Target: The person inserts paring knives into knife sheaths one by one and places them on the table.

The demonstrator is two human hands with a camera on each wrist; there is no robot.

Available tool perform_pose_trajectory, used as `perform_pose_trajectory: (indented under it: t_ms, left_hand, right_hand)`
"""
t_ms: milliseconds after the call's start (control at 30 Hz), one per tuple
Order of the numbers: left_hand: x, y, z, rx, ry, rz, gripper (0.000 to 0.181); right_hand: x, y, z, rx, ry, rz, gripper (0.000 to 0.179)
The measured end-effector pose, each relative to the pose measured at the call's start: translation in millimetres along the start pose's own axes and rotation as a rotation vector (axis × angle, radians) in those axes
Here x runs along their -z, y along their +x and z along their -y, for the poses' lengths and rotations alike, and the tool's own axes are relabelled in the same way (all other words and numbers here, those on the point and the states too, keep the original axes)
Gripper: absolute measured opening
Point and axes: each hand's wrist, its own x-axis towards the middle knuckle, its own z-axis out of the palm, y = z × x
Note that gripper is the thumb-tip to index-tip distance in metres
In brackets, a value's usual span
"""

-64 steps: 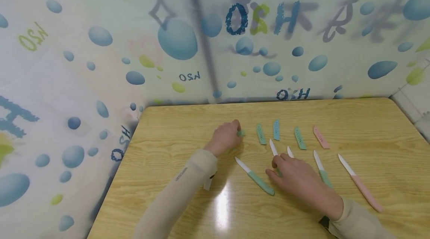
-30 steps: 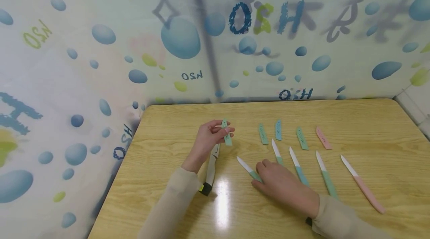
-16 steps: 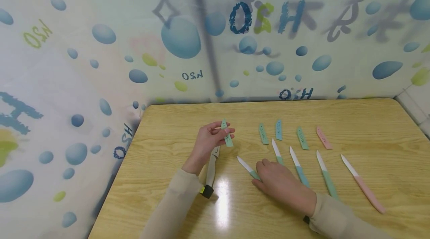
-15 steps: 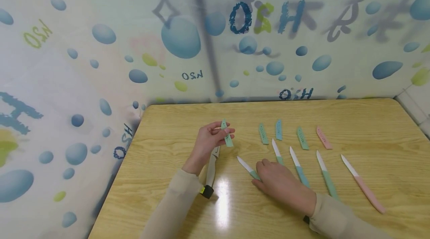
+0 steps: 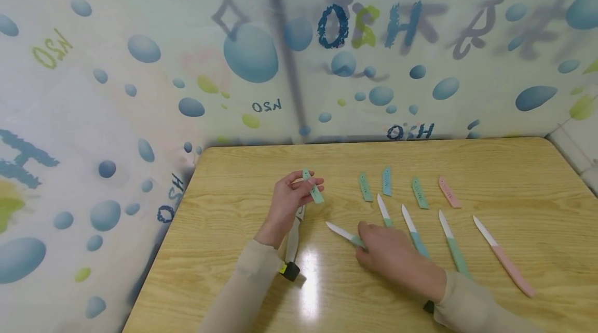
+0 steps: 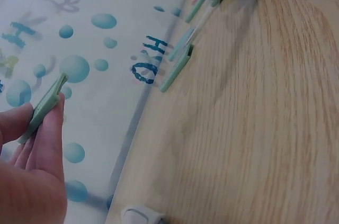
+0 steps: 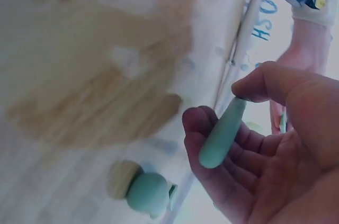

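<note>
My left hand (image 5: 288, 198) pinches a mint-green blade cover (image 5: 316, 194) between thumb and fingers, above the table. The left wrist view shows this cover (image 6: 45, 107) tilted, with its slot end up. My right hand (image 5: 397, 256) grips a paring knife (image 5: 341, 231) by its mint-green handle, the white blade pointing left towards the left hand. In the right wrist view that handle (image 7: 222, 136) lies between thumb and fingers. Just right of this hand are a green-handled knife (image 5: 384, 211) and a blue-handled knife (image 5: 416, 234), both partly hidden by it.
Further right lie another green-handled knife (image 5: 453, 247) and a pink-handled knife (image 5: 504, 260). Behind them are green (image 5: 365, 187), blue (image 5: 386, 182), green (image 5: 419, 192) and pink (image 5: 449, 192) covers. A beige-handled tool (image 5: 293, 239) sits under the left wrist, partly hidden.
My left hand has lifted the green cover off the table and drawn it nearer. My right hand has moved left, gripped the leftmost green-handled knife and turned its blade slightly more to the left.
</note>
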Motion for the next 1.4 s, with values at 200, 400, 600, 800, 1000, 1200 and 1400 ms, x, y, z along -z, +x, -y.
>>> perform_pose_trajectory:
  t_ms: [200,400,600,800,1000,1200,1400]
  left_hand:
    - [0.1,-1.4,2.2,-0.015,-0.065,-0.009,0.025]
    - [-1.2,-2.0,4.7,-0.020,-0.115,-0.028,0.021]
    - [-4.7,-2.8,9.0,-0.014,-0.173,-0.036,0.017]
    - [-11.4,-4.9,13.1,-0.016,-0.198,-0.051,0.015]
    - [-17.1,-6.9,17.2,0.011,-0.250,-0.052,0.015]
    - [-22.5,-9.2,19.6,0.042,-0.309,-0.043,0.024]
    - [-26.2,-11.4,21.7,0.062,-0.343,-0.046,0.017]
  right_hand:
    - [9.9,-7.6,-5.9,-0.007,0.058,-0.017,0.018]
    - [16.9,-15.2,-13.3,-0.008,0.123,-0.074,0.014]
    - [21.7,-17.6,-21.4,-0.057,0.177,-0.068,0.019]
    - [24.4,-19.1,-26.8,-0.069,0.143,-0.062,0.017]
    - [23.4,-20.6,-28.6,-0.050,0.092,-0.090,0.011]
    - [26.9,-21.9,-27.5,-0.064,0.088,-0.061,0.015]
    - [28.7,-22.5,-25.4,-0.063,0.085,-0.084,0.016]
